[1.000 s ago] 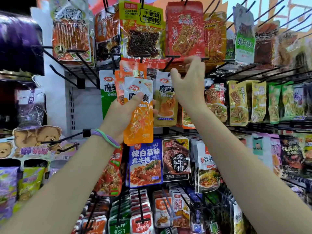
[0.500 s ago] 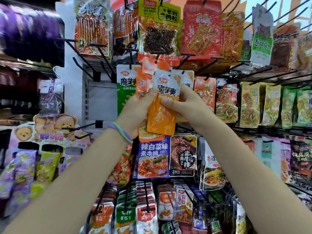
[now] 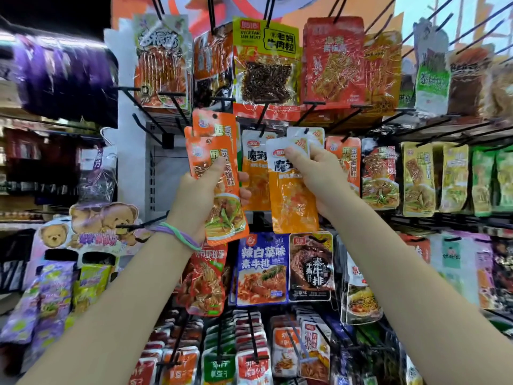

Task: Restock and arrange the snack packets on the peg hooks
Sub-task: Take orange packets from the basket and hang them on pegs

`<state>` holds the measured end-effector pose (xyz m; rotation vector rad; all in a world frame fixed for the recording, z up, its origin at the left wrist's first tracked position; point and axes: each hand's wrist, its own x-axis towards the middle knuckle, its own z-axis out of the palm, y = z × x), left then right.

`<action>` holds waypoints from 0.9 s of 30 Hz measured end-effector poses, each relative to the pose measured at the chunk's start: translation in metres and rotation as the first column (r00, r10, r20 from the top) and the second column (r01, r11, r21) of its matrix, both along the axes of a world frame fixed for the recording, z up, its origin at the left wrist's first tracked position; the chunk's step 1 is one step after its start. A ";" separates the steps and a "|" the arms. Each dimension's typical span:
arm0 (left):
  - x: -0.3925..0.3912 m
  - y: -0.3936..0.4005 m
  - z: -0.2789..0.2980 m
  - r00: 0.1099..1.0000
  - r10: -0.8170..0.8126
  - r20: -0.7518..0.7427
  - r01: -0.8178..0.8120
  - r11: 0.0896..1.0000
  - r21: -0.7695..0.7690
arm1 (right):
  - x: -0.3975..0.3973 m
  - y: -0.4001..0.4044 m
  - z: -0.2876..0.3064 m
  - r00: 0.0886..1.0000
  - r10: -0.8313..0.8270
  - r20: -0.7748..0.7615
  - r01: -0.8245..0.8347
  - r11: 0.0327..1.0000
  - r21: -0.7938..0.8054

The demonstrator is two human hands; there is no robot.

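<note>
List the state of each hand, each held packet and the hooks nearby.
Left hand: grips the orange-red packet.
Orange-red packet: off the hooks, held tilted.
Right hand: pinches the white-and-orange packet near its top.
White-and-orange packet: off its hook, hanging from the fingers.
Matching packet: hanging on its hook.
Bare hook: holds nothing.

**Hidden and unclear**

The left hand (image 3: 200, 195) covers the middle of the orange packet (image 3: 219, 187). The right hand (image 3: 319, 176) hides the white-topped packet's (image 3: 291, 190) printed characters. Purple bags (image 3: 63, 79) at the rack's upper left are blurred. The bottom edge cuts both forearms.
</note>
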<state>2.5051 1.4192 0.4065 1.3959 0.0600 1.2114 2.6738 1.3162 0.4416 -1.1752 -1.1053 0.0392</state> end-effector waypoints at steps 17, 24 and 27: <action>-0.008 0.010 0.008 0.998 0.057 0.000 -0.057 0.998 -0.033 | -0.017 0.037 0.022 0.998 0.058 -0.015 -0.058 0.998 0.023; -0.003 0.006 0.009 0.999 0.046 -0.025 -0.047 0.999 -0.023 | -0.016 0.040 0.030 0.998 -0.037 -0.056 0.041 0.996 0.083; -0.002 0.007 0.008 0.998 0.044 -0.037 -0.046 0.998 -0.037 | -0.016 0.042 0.038 0.997 -0.066 -0.040 0.070 0.992 0.103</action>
